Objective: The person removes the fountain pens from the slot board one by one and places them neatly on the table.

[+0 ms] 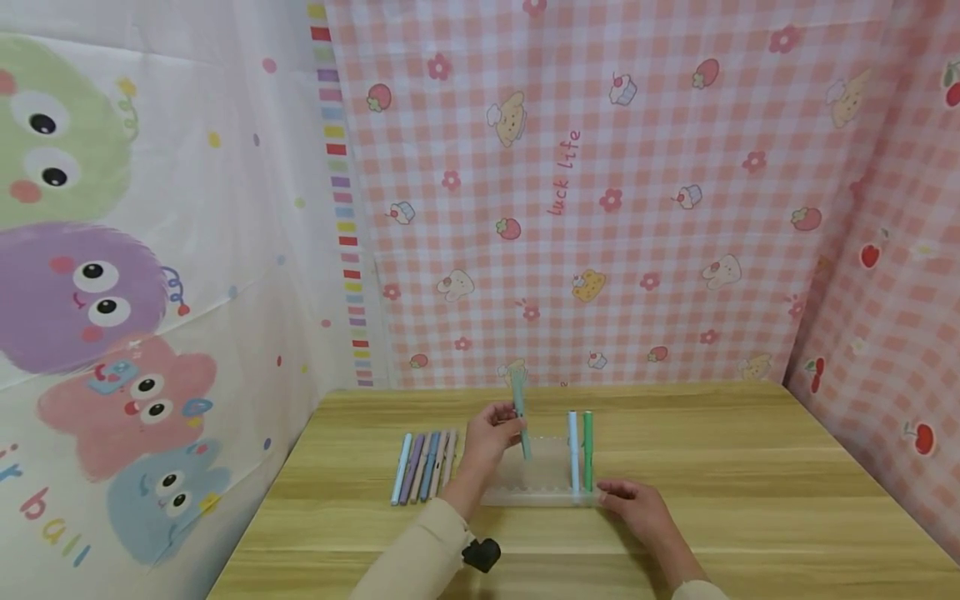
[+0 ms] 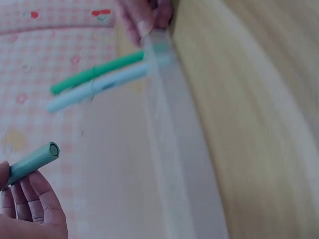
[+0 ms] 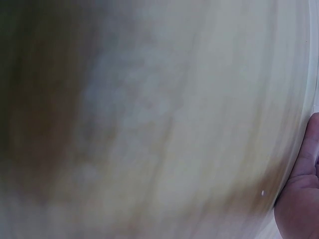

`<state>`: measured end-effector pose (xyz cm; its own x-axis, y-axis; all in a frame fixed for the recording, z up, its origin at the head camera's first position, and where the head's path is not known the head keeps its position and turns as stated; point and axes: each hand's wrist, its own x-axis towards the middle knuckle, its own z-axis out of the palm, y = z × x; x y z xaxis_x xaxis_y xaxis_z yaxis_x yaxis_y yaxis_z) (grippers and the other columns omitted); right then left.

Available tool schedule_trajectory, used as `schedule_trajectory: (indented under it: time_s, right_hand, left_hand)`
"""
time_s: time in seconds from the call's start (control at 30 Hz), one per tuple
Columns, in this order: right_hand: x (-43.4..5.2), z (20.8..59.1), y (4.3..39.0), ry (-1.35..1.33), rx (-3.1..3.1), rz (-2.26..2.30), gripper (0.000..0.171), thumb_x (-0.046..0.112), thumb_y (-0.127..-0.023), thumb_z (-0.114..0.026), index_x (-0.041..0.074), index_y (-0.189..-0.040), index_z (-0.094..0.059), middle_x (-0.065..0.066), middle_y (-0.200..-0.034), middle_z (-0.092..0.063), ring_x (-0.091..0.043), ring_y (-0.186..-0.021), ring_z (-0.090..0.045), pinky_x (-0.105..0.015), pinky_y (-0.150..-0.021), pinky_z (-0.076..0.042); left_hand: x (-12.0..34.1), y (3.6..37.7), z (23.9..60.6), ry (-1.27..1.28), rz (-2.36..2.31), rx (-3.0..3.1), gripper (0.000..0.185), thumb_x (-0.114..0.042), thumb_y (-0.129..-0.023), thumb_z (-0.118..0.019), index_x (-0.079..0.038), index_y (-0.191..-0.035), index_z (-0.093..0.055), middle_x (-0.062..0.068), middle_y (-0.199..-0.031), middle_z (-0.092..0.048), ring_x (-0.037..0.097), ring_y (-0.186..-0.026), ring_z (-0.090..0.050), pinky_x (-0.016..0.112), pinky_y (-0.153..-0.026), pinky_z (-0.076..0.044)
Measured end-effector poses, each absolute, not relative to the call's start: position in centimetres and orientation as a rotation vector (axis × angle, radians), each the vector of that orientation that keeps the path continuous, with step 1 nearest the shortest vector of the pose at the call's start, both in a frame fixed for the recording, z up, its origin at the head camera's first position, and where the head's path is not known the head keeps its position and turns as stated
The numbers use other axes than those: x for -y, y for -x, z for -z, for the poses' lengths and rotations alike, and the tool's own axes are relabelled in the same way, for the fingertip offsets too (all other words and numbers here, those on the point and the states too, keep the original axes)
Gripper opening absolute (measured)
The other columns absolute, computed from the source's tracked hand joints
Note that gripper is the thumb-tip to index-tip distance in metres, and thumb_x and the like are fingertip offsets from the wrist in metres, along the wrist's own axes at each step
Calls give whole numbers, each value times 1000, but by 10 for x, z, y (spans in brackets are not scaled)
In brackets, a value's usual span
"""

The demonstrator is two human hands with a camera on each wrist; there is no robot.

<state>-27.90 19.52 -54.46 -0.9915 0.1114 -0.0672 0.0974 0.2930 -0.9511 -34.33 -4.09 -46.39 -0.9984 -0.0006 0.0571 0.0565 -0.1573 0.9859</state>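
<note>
My left hand [image 1: 491, 435] pinches a teal felt-tip pen [image 1: 519, 398] between thumb and fingers, held steeply above a clear plastic pen case [image 1: 536, 471]. In the left wrist view, one round end of the teal pen [image 2: 36, 162] points towards the case, apart from it. A light blue pen [image 1: 573, 450] and a green pen [image 1: 588, 450] stand side by side at the case's right end. There my right hand [image 1: 639, 510] holds the case's front corner with thumb and fingers. Only part of the right hand [image 3: 299, 199] shows in the right wrist view.
Left of the case, several pens [image 1: 424, 467] in blue, purple and beige tones lie in a row, partly behind my left arm. The wooden table [image 1: 720, 450] meets patterned cloths behind and at both sides. A black device [image 1: 482, 554] is at my left wrist.
</note>
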Motion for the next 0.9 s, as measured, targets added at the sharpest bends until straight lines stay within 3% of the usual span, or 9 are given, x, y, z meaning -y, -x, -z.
schedule_trajectory:
  time_s: [0.2, 0.4, 0.67, 0.9]
  right_hand:
    - [-196, 545, 279, 192, 2512, -1834, 23, 4, -92, -66, -6, -112, -70, -15, -109, -69, -22, -97, -63, -34, -82, -55]
    - [-196, 545, 279, 183, 2508, -1821, 22, 4, -91, -67, -5, -111, -71, -13, -107, -70, -21, -95, -63, -32, -80, -55]
    - [-196, 545, 278, 189, 2509, -1813, 20, 4, -91, -67, -5, -109, -72, -12, -104, -70, -19, -92, -62, -29, -78, -54]
    - [-197, 545, 279, 182, 2535, -1785, 21, 6, -91, -68, -3, -110, -72, -12, -105, -70, -22, -98, -62, -34, -82, -53]
  left_hand:
    - [77, 356, 457, 20, 2351, 1990, 33, 1, -89, -68, 5, -121, -60, 6, -99, -60, 16, -88, -61, 35, -83, -57]
    - [118, 364, 454, -74, 2321, 2003, 34, 3, -91, -66, 5, -124, -58, 6, -98, -58, 26, -94, -64, 37, -84, -56]
    - [163, 368, 461, -157, 2268, 2076, 43, 8, -91, -63, 6, -132, -53, 10, -106, -56, 22, -94, -62, 46, -96, -50]
    - [195, 369, 467, -206, 2252, 2111, 45, 10, -90, -63, 8, -133, -51, 10, -106, -58, 17, -88, -63, 42, -93, -52]
